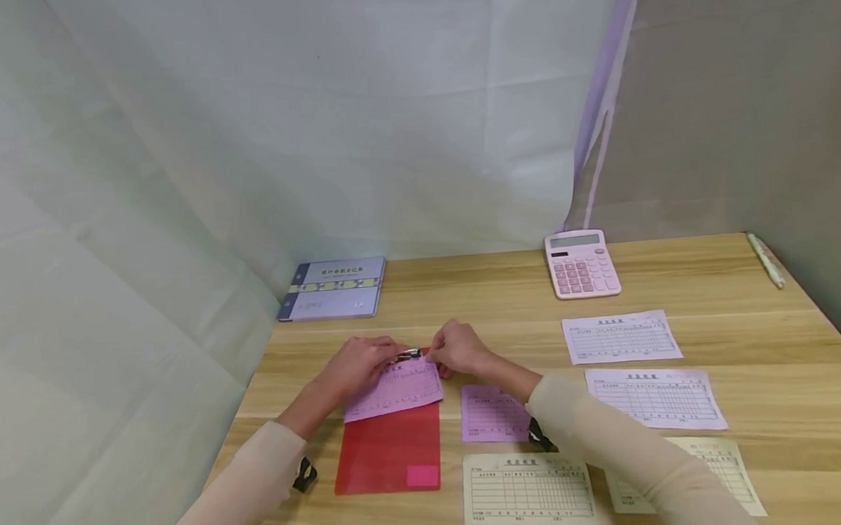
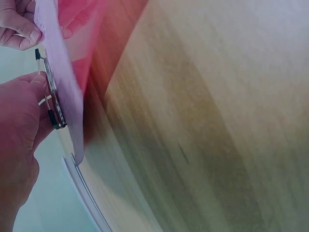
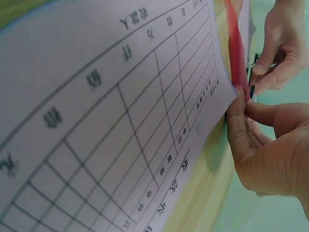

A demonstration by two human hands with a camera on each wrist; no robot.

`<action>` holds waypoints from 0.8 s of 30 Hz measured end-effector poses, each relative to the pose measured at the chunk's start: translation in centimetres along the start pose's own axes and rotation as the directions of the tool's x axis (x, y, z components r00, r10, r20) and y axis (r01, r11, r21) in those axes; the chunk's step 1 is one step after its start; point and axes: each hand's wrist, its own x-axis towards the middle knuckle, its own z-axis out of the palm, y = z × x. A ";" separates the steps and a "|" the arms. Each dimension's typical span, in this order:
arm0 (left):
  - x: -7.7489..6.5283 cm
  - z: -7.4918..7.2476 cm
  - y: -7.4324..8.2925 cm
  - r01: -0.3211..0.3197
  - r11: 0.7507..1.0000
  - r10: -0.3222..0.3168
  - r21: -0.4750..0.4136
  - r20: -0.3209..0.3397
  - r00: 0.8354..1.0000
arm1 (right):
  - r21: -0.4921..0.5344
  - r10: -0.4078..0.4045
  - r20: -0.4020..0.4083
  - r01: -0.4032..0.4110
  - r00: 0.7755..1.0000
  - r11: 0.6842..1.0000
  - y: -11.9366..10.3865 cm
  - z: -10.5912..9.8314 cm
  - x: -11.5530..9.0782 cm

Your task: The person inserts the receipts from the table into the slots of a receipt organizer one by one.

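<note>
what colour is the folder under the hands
The folder is red with a pink patch; the head view shows it best.

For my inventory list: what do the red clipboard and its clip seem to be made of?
Red clipboard: probably smooth plastic; the tabletop seems visible through it.
Clip: likely shiny metal, given its glints; its black tips may be plastic or rubber.

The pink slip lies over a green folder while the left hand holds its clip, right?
The folder is red, not green, as the head view shows; the pink slip does lie over it, and the left hand holds its clip.
</note>
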 end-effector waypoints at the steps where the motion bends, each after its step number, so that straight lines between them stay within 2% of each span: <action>1: 0.0 0.0 0.1 0.003 1.000 -0.003 0.000 0.001 1.000 | 0.000 0.001 -0.001 -0.001 1.000 1.000 0.0 0.0 0.0; 12: -0.1 0.3 0.1 0.025 0.999 -0.025 0.037 0.011 1.000 | 0.015 0.017 0.004 -0.017 1.000 1.000 0.2 0.0 0.2; 18: -0.1 0.3 0.2 0.050 0.998 -0.051 0.023 0.023 0.998 | 0.082 0.047 0.027 -0.049 0.999 0.995 0.1 -0.4 0.2; 24: -0.2 0.3 0.2 0.014 1.000 -0.013 0.024 -0.007 1.000 | 0.154 0.095 0.051 -0.102 0.994 0.983 0.2 -0.5 0.3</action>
